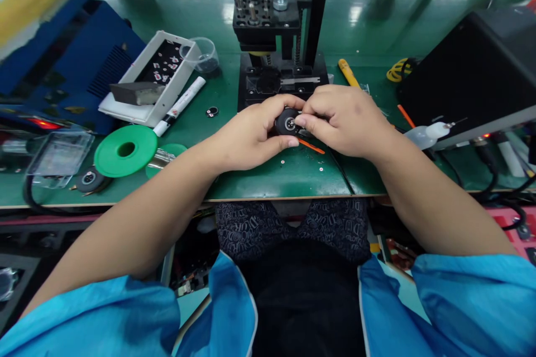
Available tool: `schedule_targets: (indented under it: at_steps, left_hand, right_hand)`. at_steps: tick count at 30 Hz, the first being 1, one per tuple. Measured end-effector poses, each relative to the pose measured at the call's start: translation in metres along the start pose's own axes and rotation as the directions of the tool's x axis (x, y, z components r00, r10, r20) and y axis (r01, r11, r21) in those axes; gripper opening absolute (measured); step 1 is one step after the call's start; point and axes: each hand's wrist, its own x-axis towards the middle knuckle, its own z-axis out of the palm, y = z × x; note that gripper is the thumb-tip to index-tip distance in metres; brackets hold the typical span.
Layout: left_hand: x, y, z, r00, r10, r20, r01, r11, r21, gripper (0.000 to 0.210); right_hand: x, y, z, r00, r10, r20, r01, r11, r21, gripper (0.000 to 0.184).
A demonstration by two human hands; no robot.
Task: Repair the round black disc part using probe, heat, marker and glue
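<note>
Between my hands is a small round black motor-like part (287, 122) with a pale ring and metal centre facing up. My left hand (259, 131) grips it around its left side, thumb below and fingers above. My right hand (339, 120) is closed in a pinch at the part's right edge; whatever its fingertips hold is too small to make out. An orange strip (310, 145) and a thin black cable (341, 172) lie just below my right hand. Directly beyond both hands stands a black press fixture (268, 19) with metal pins on its block.
To the left are a green solder spool (125, 150), a marker (180, 106), a white box (144, 106) of small parts, a clear cup (203, 57) and another round black part (90, 179). On the right are a yellow-handled tool (348, 72), a needle bottle (427, 135) and a black machine (473, 67).
</note>
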Motion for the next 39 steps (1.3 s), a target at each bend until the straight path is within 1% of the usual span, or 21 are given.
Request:
schedule_targets:
  at_steps: [3,8,11,14,17,22,26,32,39]
  left_hand:
    - [0.000,0.000,0.002,1.000,0.010,-0.001,-0.010,0.998,0.064,0.050]
    - [0.000,0.000,0.005,1.000,-0.008,-0.016,0.009,0.995,0.097,0.051]
    - [0.000,-0.001,0.005,0.999,0.006,-0.034,-0.004,0.998,0.057,0.054]
    - [0.000,-0.003,0.004,0.997,0.009,-0.075,-0.007,1.000,0.030,0.058]
    - [-0.001,-0.006,0.003,0.995,-0.029,-0.101,0.029,1.000,0.004,0.063]
    - [-0.001,-0.006,0.005,0.993,-0.060,-0.105,0.055,0.997,-0.056,0.068]
    - [0.000,-0.003,0.004,0.992,-0.084,-0.095,0.079,0.996,-0.052,0.069]
    - [0.000,0.004,0.002,0.989,-0.112,-0.099,0.109,0.993,-0.034,0.065]
    - [0.000,0.002,-0.001,0.993,-0.086,-0.085,0.088,0.996,0.023,0.064]
  right_hand:
    - [0.000,-0.003,0.000,1.000,0.027,0.006,-0.027,0.999,0.023,0.037]
    - [0.001,-0.007,0.001,0.999,0.041,-0.030,-0.041,0.999,0.019,0.040]
    - [0.002,-0.006,0.001,0.998,0.042,-0.044,-0.039,0.997,0.070,0.039]
    - [0.003,-0.004,0.000,0.995,0.059,-0.076,-0.049,0.990,0.129,0.038]
    - [0.003,-0.003,0.000,0.991,0.084,-0.108,-0.066,0.985,0.161,0.038]
    - [0.003,-0.003,0.001,0.989,0.102,-0.111,-0.083,0.982,0.170,0.038]
    - [0.003,-0.005,0.000,0.989,0.108,-0.099,-0.093,0.985,0.144,0.036]
    - [0.002,-0.006,0.000,0.993,0.094,-0.075,-0.092,0.995,0.036,0.029]
    - [0.000,-0.006,0.000,0.995,0.056,-0.076,-0.061,0.997,-0.052,0.030]
